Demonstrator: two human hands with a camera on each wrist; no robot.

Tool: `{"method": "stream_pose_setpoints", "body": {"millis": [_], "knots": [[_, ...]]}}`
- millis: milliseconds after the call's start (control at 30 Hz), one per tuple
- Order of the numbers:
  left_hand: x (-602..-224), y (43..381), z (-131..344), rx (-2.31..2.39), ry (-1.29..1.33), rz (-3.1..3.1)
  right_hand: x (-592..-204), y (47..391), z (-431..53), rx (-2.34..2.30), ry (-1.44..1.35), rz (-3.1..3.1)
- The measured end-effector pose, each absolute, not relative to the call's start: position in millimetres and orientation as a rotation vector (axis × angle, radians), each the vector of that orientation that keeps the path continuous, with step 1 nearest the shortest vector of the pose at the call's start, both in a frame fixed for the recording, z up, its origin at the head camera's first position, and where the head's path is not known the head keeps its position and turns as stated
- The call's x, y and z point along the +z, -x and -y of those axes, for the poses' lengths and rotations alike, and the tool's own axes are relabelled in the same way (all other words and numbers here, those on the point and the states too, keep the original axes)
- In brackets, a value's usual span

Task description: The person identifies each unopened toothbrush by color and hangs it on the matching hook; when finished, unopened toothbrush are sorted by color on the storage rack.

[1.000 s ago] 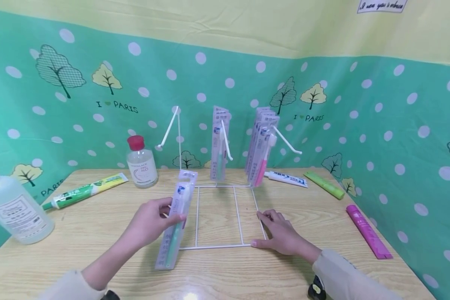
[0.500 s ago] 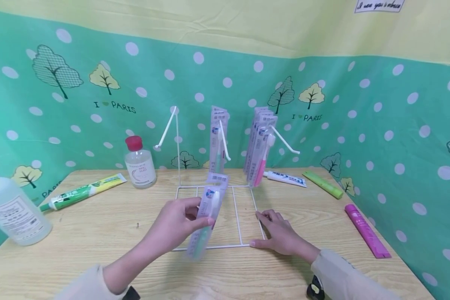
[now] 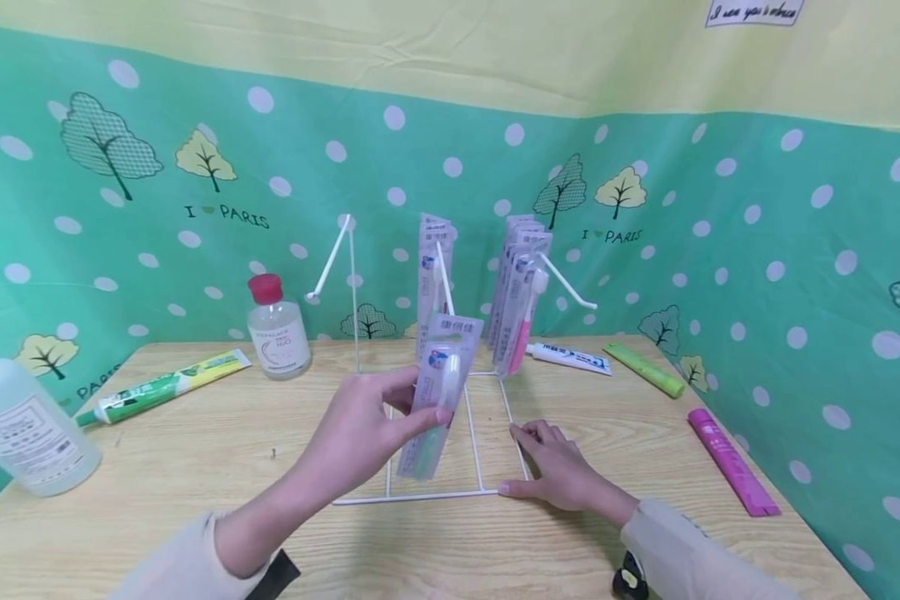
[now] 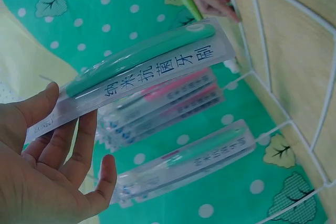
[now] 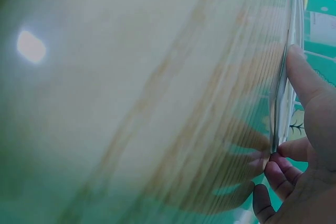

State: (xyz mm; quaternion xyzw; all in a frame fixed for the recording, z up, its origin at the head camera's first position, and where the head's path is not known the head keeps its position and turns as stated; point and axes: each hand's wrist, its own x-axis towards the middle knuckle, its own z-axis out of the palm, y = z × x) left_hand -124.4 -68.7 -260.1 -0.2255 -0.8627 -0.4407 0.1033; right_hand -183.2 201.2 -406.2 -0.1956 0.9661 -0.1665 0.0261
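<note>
My left hand (image 3: 367, 425) pinches a packaged toothbrush (image 3: 441, 375) with a green handle between thumb and fingers. The pack tilts in front of the middle hook of a white wire rack (image 3: 435, 497); in the left wrist view the toothbrush pack (image 4: 142, 66) stands apart from the hanging ones. Behind it, green-handled toothbrush packs (image 3: 429, 283) hang on the middle hook. Several pink-handled packs (image 3: 513, 308) hang on the right hook, while the left hook (image 3: 333, 254) is bare. My right hand (image 3: 558, 467) holds the rack's front right base corner, thumb on the front bar.
At left stand a pump bottle (image 3: 30, 425) and a red-capped bottle (image 3: 280, 337), with a green-yellow toothpaste tube (image 3: 168, 386) lying between. A white tube (image 3: 570, 357), a green tube (image 3: 645, 369) and a pink tube (image 3: 731, 462) lie at right. A patterned cloth (image 3: 217, 192) hangs behind.
My left hand has carried the toothbrush pack rightward and up, from the rack's left front to before the middle hook. My right hand has stayed on the rack's corner.
</note>
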Motion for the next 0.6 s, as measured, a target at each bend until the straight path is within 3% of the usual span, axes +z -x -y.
{"method": "stream_pose_setpoints", "body": {"millis": [600], "knots": [[-261.3, 132.3, 62.9, -1.483, 0.688, 2.497, -407.1, 182.5, -201.4, -0.508, 0.606, -2.992]]}}
